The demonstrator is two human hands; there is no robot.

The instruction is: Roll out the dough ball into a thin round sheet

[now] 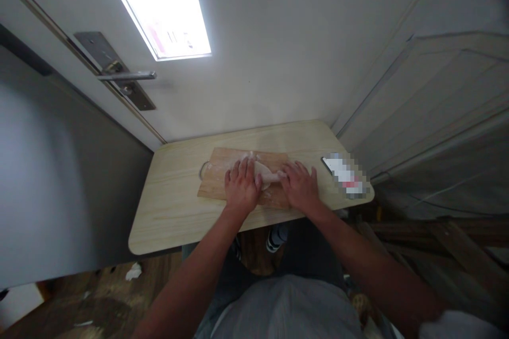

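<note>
A wooden cutting board (218,172) with a metal ring at its left end lies on the small table, dusted with white flour. On it is a flat, pale piece of dough (261,169). A short, flour-coated rolling pin (272,176) lies across the dough between my hands. My left hand (243,183) is over the pin's left end, hiding it, with the thumb along the near side. The right end of the pin goes under the fingers of my right hand (300,186), which rests at the board's right edge.
The pale wooden table (167,212) stands against a white door with a metal handle (127,76). A phone (344,175), partly pixelated, lies at the table's right end. Crumpled white paper (134,271) is on the floor at left. Wooden slats (457,243) stand low at right.
</note>
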